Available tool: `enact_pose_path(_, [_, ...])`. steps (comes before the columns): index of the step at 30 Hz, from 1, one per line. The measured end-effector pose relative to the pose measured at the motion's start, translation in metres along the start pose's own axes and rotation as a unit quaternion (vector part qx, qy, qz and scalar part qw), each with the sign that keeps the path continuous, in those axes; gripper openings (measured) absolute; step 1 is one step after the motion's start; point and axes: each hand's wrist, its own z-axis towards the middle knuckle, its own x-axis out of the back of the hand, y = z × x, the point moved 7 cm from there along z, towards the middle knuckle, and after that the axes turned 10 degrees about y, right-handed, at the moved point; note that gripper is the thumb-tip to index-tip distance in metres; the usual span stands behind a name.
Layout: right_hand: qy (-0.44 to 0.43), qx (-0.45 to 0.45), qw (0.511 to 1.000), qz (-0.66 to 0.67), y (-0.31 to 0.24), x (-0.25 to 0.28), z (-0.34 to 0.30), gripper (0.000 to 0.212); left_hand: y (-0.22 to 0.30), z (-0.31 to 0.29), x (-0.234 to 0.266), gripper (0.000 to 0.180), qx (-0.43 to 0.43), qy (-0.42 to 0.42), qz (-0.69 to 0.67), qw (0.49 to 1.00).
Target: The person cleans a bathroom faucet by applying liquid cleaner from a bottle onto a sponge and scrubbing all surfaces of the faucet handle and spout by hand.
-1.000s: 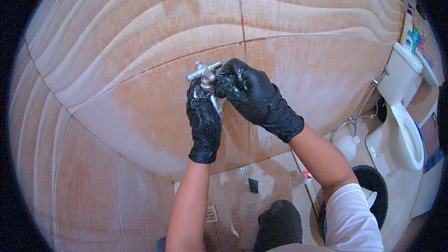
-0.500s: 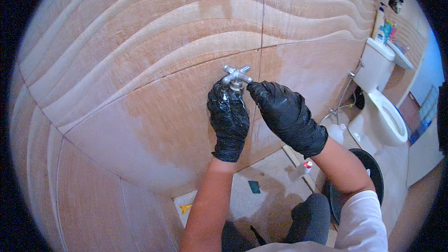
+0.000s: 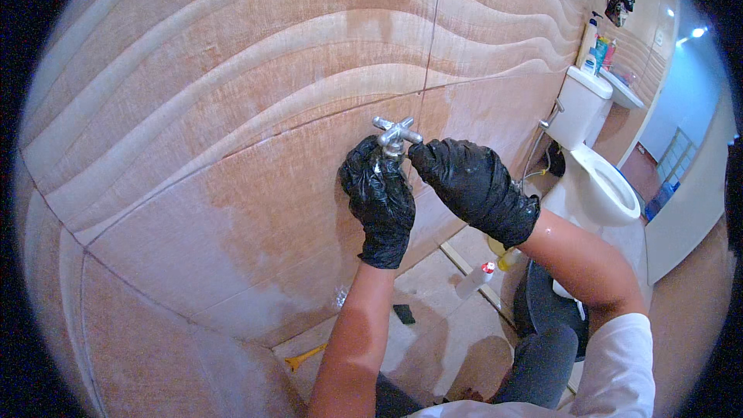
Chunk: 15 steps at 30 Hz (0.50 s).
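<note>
A silver tap (image 3: 396,133) with a cross-shaped handle sticks out from the tiled wall. My left hand (image 3: 379,201), in a wet black glove, is closed around the tap's lower part, just under the handle. From the right, my right hand (image 3: 476,190) reaches in, also black-gloved, its fingers curled and pinched together against the tap's side. Whatever those fingers may hold is hidden by the glove. Whitish specks, perhaps suds, show on the left glove beside the metal.
On the floor lie a dark green pad (image 3: 403,314) and a yellow-handled tool (image 3: 304,358). Right of them are a white bottle with a red cap (image 3: 475,282) and a black basin (image 3: 530,302). A white toilet (image 3: 607,186) stands at the right, with bottles (image 3: 594,54) on its tank.
The view has swung slightly, so the toilet and basin appear further left. Both hands stay at the tap, with only small shifts of the fingers.
</note>
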Motion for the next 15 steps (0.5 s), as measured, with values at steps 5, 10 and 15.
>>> enact_pose_path(5, [0.037,-0.061,0.994,0.079,-0.001,-0.004,0.003,0.019,0.001,0.001,-0.001,0.022,-0.019,-0.018,0.011,1.000])
enact_pose_path(10, [-0.010,-0.064,0.992,0.105,0.004,-0.004,0.008,0.018,-0.001,-0.001,0.001,0.022,-0.049,-0.007,0.029,0.998])
enact_pose_path(15, [0.017,0.038,0.999,0.028,0.003,0.004,0.007,0.037,0.001,-0.002,-0.002,0.021,-0.026,-0.004,-0.011,1.000])
